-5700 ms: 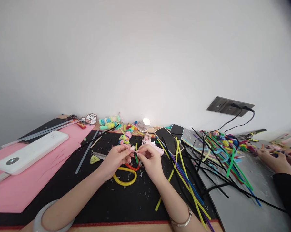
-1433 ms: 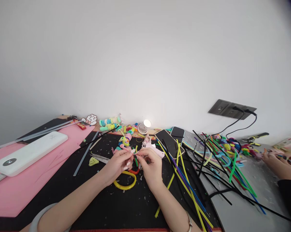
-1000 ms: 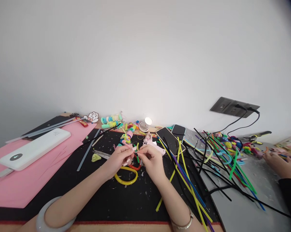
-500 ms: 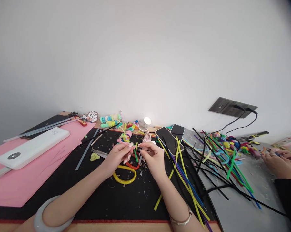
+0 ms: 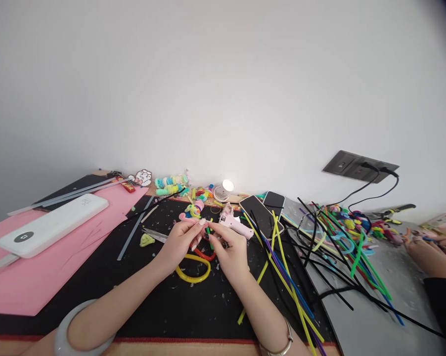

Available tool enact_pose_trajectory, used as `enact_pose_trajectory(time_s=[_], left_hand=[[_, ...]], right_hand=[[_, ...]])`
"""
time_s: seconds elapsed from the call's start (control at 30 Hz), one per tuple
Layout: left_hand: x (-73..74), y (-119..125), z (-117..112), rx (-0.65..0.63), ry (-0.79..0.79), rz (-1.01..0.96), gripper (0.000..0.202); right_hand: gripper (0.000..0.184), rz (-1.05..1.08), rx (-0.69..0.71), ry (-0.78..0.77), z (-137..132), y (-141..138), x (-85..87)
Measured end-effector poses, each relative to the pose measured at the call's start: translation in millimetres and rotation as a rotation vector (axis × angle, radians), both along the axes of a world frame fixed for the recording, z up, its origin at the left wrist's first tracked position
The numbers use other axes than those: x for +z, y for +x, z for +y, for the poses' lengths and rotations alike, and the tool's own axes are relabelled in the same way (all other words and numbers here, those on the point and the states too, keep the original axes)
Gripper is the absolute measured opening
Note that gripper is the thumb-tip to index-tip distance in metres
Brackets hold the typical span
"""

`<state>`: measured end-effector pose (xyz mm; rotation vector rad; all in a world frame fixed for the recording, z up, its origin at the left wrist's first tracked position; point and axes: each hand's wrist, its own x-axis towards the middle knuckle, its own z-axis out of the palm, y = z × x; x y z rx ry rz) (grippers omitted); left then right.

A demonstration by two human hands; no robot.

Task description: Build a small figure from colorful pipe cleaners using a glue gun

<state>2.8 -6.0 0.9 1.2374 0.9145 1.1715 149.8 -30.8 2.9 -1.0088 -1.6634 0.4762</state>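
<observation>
Both hands meet over the black mat (image 5: 145, 301), fingertips nearly touching. My left hand (image 5: 182, 242) is closed in a pinch on a pink pipe cleaner piece (image 5: 186, 217), its curled end showing beyond the fingers. My right hand (image 5: 228, 247) pinches at the same spot; whatever lies between its fingertips is too small to make out. A short green stick (image 5: 209, 236) shows between the hands. Under them lie scissors with a yellow handle loop (image 5: 193, 281) and a red part, blades pointing left. Just beyond stands a colourful striped bundle (image 5: 195, 210), and a pink glue gun (image 5: 238, 226) lies behind my right hand.
A white power bank (image 5: 56, 222) rests on pink sheets (image 5: 15, 291) at left. Loose pipe cleaners (image 5: 278, 267) spread across the right, near two phones (image 5: 260, 213). A lit round lamp (image 5: 228, 186) stands by the wall. At far right a co-worker's hands (image 5: 430, 254) handle something small.
My right hand has moved left and in against my left fingertips, closing the small gap. More of the pink glue gun now shows behind it. The view has shifted slightly.
</observation>
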Motion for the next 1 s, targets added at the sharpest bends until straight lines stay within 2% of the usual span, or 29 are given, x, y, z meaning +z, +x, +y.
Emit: enact_pose_trajectory(time_s=[0.33,0.6,0.73,1.0], left_hand=[[-3.1,1.5,-0.1,0.033,0.02,0.089,0.042],[0.1,3.1,-1.5,-0.024,-0.005,0.056,0.046],[-2.0,2.9,-2.2,-0.038,-0.039,0.026,0.046],[-3.0,3.6,-3.5,-0.055,-0.06,0.061,0.05]], right_hand=[[0.031,0.018,0.031,-0.052,-3.4,-5.9,-1.2],[0.024,0.011,-0.075,0.01,-3.2,-5.7,-2.4],[0.022,-0.014,-0.054,0.069,-3.4,-6.1,-1.8],[0.022,-0.031,-0.03,0.067,-3.7,-6.3,-1.3]])
